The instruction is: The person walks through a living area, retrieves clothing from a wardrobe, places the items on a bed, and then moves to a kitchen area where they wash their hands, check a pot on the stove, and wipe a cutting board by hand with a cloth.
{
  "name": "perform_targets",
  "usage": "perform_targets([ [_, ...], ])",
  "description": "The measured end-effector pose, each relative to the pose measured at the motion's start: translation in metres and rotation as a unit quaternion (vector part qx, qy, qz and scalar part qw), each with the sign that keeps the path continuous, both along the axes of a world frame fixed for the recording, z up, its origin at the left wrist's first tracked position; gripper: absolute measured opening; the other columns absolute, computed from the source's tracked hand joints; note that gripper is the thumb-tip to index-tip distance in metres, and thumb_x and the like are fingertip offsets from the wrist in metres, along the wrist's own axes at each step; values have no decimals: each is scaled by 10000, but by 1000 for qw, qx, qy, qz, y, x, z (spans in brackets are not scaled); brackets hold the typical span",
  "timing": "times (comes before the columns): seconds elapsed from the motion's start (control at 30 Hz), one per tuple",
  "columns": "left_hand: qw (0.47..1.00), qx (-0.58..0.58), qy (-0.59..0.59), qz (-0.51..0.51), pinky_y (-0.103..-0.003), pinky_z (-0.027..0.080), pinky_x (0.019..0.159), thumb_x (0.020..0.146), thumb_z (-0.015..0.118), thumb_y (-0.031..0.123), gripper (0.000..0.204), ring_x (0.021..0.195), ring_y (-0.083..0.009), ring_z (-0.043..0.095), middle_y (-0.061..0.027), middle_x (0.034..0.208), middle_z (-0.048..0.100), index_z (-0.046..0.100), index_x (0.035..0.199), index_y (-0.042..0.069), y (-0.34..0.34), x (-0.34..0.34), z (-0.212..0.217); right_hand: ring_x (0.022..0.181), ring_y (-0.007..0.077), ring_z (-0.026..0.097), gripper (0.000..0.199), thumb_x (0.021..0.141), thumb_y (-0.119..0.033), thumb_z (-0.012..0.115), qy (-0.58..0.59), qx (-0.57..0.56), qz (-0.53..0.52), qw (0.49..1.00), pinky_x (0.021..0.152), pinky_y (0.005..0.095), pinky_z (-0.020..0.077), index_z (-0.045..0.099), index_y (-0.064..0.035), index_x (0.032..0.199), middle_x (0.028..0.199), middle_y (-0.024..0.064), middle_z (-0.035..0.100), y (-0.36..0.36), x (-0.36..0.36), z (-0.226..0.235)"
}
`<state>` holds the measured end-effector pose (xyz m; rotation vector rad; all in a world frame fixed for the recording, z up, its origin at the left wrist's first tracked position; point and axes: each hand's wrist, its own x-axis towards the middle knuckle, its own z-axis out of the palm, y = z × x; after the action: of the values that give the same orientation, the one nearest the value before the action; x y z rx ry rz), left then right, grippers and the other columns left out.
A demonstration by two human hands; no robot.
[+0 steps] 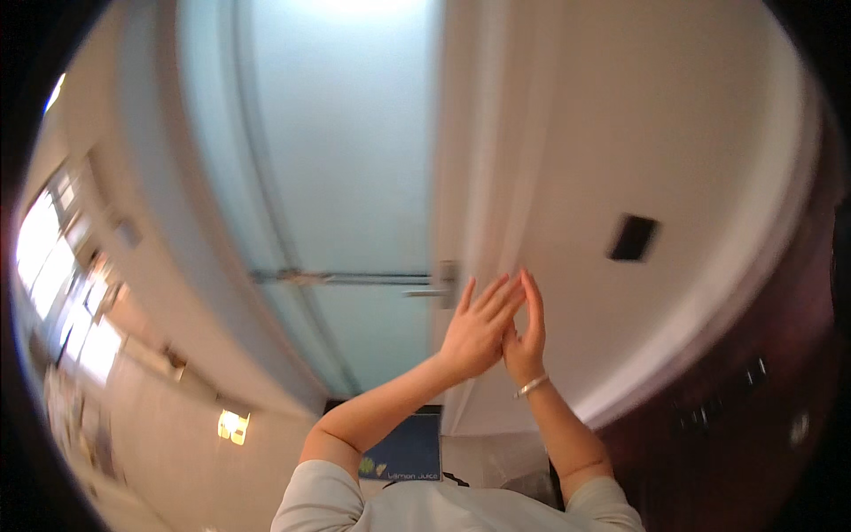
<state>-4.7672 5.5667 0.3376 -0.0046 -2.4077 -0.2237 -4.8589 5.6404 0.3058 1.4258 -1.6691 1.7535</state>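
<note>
My left hand [477, 332] and my right hand [526, 344] meet in front of me, palm to palm, with the fingers stretched out and pointing up. The left fingers are slightly fanned; the right hand shows nearly edge-on, a light bracelet [532, 386] round its wrist. I see nothing held, though the space between the palms is hidden. Just beyond and left of the fingertips is a lever door handle [425, 293] on a pale blue door [355, 177]. The hands appear apart from it.
A dark horizontal bar [355, 278] crosses the door at handle height. On the pale wall [567, 160] to the right is a black panel [634, 238]. A dark blue mat [408, 448] lies at the door's foot. Far right stands a dark reddish-brown surface [745, 461].
</note>
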Motion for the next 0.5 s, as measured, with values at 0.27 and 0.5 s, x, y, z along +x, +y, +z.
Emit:
perform_targets([
  [0.27,912,235,29,335,-452,275,967,671,560,23,608,1190,-302,340,-158,1284,358,344,1239,9,-49,308,-128,1173,305,374,498,761,20,477,-40,194,424,884,974,352,301,345,10,1241,1258,195,387,-121,286,-96],
  [0.5,762,241,174,576,-357,404,837,673,555,-29,519,1042,-339,464,-205,1182,458,425,1176,-31,-31,559,-145,1184,233,369,557,757,57,441,-25,249,654,714,948,329,336,303,-42,1287,1281,126,376,-163,568,-138],
])
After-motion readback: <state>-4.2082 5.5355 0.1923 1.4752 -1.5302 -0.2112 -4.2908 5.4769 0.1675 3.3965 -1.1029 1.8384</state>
